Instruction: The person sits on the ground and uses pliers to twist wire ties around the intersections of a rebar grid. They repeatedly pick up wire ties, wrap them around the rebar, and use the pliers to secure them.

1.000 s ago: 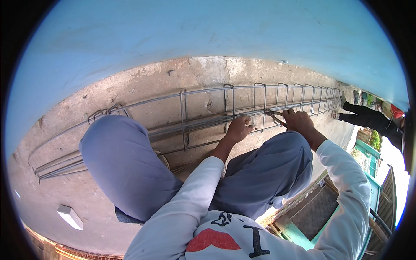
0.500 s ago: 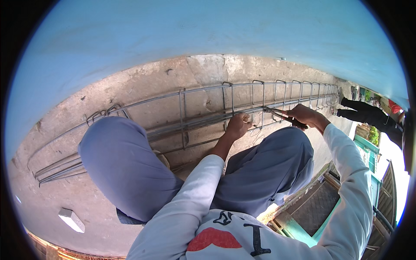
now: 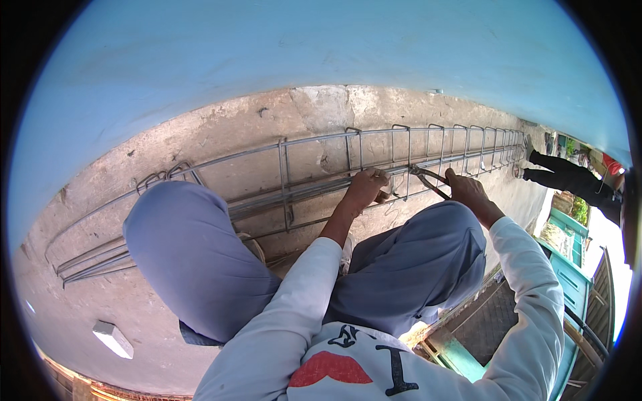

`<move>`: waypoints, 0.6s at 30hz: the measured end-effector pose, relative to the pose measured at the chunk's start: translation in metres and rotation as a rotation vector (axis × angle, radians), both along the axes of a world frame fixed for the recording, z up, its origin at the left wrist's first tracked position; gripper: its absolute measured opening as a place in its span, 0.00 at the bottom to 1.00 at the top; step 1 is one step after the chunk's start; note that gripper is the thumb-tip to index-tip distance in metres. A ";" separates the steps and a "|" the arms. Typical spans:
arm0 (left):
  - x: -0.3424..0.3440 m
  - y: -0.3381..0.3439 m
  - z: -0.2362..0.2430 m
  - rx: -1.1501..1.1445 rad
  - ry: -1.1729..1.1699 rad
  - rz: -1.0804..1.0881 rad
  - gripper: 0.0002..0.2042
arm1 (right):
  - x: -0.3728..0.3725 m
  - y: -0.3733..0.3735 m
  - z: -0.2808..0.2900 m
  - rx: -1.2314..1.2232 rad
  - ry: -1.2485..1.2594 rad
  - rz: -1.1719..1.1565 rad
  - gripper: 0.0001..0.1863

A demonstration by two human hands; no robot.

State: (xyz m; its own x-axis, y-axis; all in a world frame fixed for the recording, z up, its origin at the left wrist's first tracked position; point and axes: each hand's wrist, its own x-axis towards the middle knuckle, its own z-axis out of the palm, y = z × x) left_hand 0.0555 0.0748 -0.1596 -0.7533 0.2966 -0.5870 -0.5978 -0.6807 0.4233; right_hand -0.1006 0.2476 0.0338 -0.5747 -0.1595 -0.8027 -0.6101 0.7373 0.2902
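Note:
A long cage of steel bars and square stirrups (image 3: 284, 175) lies along the concrete ledge in front of my knees. My right hand (image 3: 469, 195) grips a pair of pincers (image 3: 428, 180) by the handles, which stand spread apart. The pincers' jaws are at a stirrup where it meets the lengthwise bars. My left hand (image 3: 365, 190) is beside that joint, against the bars, with its fingers curled together. What these fingers hold, if anything, is too small to make out. Thin tie wire (image 3: 396, 195) shows just right of them.
A blue wall (image 3: 321, 47) rises behind the ledge. My bent knees flank my left forearm. A pale block (image 3: 112, 339) lies at lower left. At far right stands another person in dark trousers (image 3: 568, 175), near the cage's far end; turquoise boards (image 3: 568, 287) are below.
The pincers' handles have spread apart, with my right hand shifting slightly lower and to the right. My left hand has moved up a little, closer to the bars.

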 end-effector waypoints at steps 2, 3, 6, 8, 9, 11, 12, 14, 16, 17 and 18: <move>-0.006 -0.007 0.002 0.065 0.002 0.030 0.21 | -0.004 -0.002 0.006 -0.037 0.047 0.274 0.21; -0.008 -0.010 0.003 0.075 -0.007 0.065 0.21 | -0.006 -0.002 0.006 -0.056 0.069 0.412 0.20; -0.012 -0.019 0.002 0.092 -0.029 0.164 0.21 | -0.013 -0.002 0.005 -0.064 0.099 0.566 0.18; -0.011 -0.030 -0.001 0.089 -0.050 0.237 0.20 | -0.030 0.000 -0.002 -0.004 -0.030 0.127 0.19; -0.010 -0.034 -0.001 0.090 -0.062 0.272 0.20 | -0.028 0.007 -0.003 -0.085 -0.086 -0.433 0.20; -0.015 -0.044 0.004 0.099 -0.070 0.337 0.20 | -0.024 0.032 -0.007 -0.248 -0.179 -1.554 0.21; -0.015 -0.043 0.006 0.117 -0.077 0.382 0.20 | -0.019 0.059 -0.010 -0.313 -0.309 -1.666 0.19; -0.019 -0.041 0.005 0.044 -0.062 0.366 0.20 | 0.003 0.086 -0.023 -0.454 -0.361 -1.560 0.18; -0.017 -0.040 0.002 -0.003 -0.070 0.344 0.20 | 0.010 0.084 -0.029 -0.438 -0.350 -1.126 0.19; -0.016 -0.037 0.002 -0.009 -0.080 0.333 0.20 | 0.013 0.082 -0.032 -0.389 -0.264 -0.915 0.19; -0.016 -0.035 0.002 -0.015 -0.090 0.320 0.20 | 0.016 0.080 -0.035 -0.337 -0.176 -0.704 0.19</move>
